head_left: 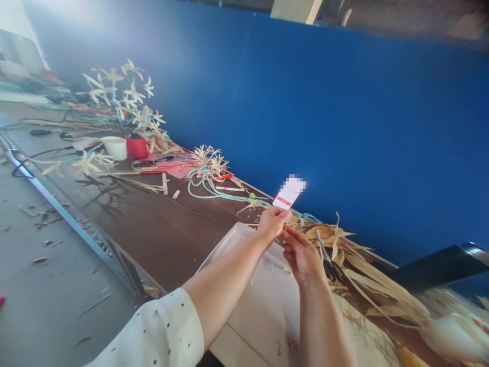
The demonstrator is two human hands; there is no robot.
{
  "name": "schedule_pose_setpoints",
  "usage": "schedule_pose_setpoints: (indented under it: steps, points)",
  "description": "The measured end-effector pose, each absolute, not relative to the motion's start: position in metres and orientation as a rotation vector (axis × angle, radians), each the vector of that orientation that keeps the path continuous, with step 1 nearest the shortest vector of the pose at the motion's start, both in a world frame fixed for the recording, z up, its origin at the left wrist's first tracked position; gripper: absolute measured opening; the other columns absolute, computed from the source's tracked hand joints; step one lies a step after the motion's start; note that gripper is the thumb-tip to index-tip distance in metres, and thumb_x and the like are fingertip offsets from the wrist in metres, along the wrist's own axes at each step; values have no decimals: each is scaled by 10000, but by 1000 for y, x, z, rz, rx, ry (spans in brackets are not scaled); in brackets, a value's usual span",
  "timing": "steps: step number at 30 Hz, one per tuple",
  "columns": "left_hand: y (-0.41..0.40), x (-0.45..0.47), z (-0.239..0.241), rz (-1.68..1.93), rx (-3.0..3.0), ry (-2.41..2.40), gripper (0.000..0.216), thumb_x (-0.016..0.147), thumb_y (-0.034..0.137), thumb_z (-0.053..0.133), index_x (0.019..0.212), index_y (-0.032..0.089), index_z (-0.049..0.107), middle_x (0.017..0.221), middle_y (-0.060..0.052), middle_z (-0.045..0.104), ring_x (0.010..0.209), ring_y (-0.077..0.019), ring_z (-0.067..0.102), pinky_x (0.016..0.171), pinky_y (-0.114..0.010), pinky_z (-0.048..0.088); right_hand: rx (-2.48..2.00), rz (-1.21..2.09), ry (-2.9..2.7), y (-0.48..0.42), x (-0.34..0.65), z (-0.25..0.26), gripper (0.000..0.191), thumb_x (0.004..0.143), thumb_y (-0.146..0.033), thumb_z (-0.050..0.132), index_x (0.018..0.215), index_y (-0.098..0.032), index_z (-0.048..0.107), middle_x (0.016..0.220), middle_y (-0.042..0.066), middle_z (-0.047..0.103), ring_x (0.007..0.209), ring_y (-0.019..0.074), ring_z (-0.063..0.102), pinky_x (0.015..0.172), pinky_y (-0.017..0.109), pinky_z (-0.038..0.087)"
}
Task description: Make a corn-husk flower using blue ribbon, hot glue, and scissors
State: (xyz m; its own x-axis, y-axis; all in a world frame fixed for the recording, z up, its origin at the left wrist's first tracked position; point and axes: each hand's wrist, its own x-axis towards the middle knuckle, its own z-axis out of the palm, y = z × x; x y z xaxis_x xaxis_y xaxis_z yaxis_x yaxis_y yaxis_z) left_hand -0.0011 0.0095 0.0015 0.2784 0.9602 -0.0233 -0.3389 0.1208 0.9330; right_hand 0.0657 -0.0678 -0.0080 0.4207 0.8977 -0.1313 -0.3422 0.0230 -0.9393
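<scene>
My left hand (272, 223) is closed, thumb and fingers pinching the lower end of a flat white card (286, 199) with a red bar across it. The far part of the card is blurred into blocks. Just right of it and close to its wrist side is my right hand (303, 255), fingers bent and thumb drawn in as a pinch. Whatever sits between those fingertips, if anything, is too small to make out. Dark-handled scissors (334, 267) lie beside my right hand, by dried tan husk leaves (367, 270). Under both hands is a white box or board (244, 316).
A blue partition (324, 102) runs behind the brown table (164, 229). Husk flowers (114, 92) on stems, a white cup (114, 148), a red thread spool (136, 147) and pale blue cords (198, 191) are at left. A dark object (439, 267) juts in at right.
</scene>
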Motion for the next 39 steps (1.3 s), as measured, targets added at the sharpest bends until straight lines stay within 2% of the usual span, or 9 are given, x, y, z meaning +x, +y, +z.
schedule_pose_setpoints:
  steps: [5,11,25,33,39]
  points:
    - [10,-2,2,1131,1038,810,172,704,303,610,658,140,581,605,12,570,471,-71,478,422,-178,350,-1163,1062,-611,-69,66,-8,406,482,-209,809,875,-171,710,683,16,648,448,30,394,371,154,242]
    - [8,-3,3,1121,1073,795,180,711,311,600,639,149,565,525,33,529,437,-86,500,434,-193,375,-1109,1065,-561,-68,68,-8,319,567,-334,771,836,-174,710,804,5,653,460,28,429,345,151,278]
    - [5,-1,3,1177,1271,836,159,723,278,589,647,139,602,579,9,573,532,-80,507,516,-179,394,-1103,1014,-541,-65,72,-13,286,518,-256,807,761,-147,702,695,-22,590,460,15,391,334,133,258]
    - [4,0,-1,1182,1297,830,188,715,325,587,669,145,610,594,5,580,563,-96,524,557,-204,410,-1202,946,-529,-65,69,-10,291,482,-256,816,718,-143,688,582,-32,535,433,23,354,332,143,225]
    - [4,0,0,1184,1281,853,163,707,291,590,663,135,611,632,-10,601,597,-100,538,583,-210,407,-1275,838,-575,-63,70,-13,298,497,-275,802,738,-135,696,536,-27,534,420,29,330,354,163,205]
